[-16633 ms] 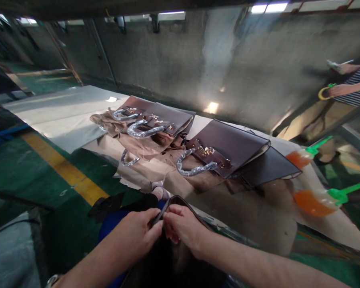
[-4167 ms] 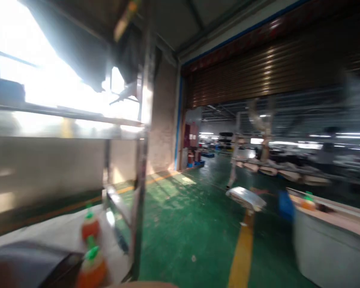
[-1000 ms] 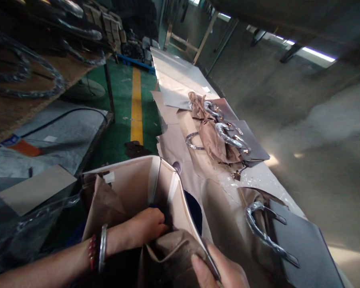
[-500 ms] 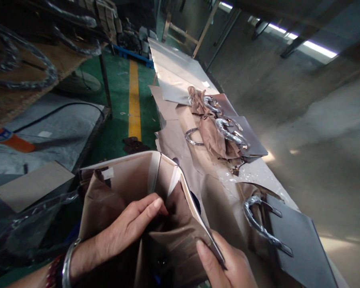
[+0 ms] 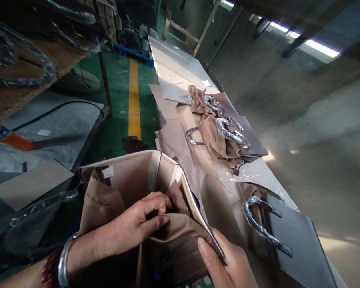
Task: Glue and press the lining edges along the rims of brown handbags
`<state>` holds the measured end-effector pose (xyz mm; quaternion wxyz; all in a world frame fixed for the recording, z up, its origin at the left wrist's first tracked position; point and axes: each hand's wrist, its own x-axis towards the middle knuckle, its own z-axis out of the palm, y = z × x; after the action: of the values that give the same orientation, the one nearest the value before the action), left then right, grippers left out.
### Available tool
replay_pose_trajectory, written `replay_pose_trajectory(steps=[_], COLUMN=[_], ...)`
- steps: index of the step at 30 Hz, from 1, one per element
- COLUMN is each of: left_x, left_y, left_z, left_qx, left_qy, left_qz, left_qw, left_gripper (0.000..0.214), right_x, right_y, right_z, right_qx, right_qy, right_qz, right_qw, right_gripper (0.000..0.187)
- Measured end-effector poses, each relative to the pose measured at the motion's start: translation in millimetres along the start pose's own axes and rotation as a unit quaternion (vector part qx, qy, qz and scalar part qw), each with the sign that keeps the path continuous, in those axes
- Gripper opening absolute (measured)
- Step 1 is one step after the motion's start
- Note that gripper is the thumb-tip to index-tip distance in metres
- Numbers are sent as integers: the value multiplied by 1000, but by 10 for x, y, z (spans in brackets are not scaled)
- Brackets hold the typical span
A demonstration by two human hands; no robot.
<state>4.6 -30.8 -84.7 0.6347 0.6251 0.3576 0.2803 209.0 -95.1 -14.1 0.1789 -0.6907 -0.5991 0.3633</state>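
Observation:
An open handbag [image 5: 132, 176] with a pale lining stands in front of me, its mouth facing up. My left hand [image 5: 135, 224] reaches into it, fingers curled and pinching the brown stuffing paper [image 5: 177, 236] inside. My right hand [image 5: 228, 264] grips the bag's near right edge, thumb pressed on the paper. A silver bangle and a red bead bracelet sit on my left wrist.
A dark handbag [image 5: 294, 244] with a wrapped handle lies at the right on the long table [image 5: 174, 72]. Two more bags [image 5: 228, 132] with wrapped handles and brown paper lie farther along. Green floor with a yellow line [image 5: 134, 100] runs at left.
My left hand came out of the bag's depth, lay open on the paper, and now has its fingers curled onto the paper. The right hand keeps its hold on the bag edge.

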Motion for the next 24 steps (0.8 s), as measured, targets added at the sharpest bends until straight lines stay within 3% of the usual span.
replay_pose_trajectory(steps=[8, 11, 17, 24], left_x=[63, 121, 236, 394], left_y=[239, 303, 323, 280], left_z=[-224, -255, -304, -271], left_qx=[9, 63, 222, 297], left_qy=[-21, -33, 49, 62], left_qz=[7, 66, 211, 249], left_qw=[1000, 995, 951, 920], left_gripper=[23, 23, 19, 20], right_x=[11, 24, 41, 32], right_y=[23, -20, -78, -28], right_z=[-34, -58, -78, -120], right_qx=[6, 17, 28, 28], right_qy=[-21, -73, -94, -115], right_qz=[-8, -2, -22, 1], right_qw=[1000, 997, 995, 993], right_gripper=[46, 45, 40, 36])
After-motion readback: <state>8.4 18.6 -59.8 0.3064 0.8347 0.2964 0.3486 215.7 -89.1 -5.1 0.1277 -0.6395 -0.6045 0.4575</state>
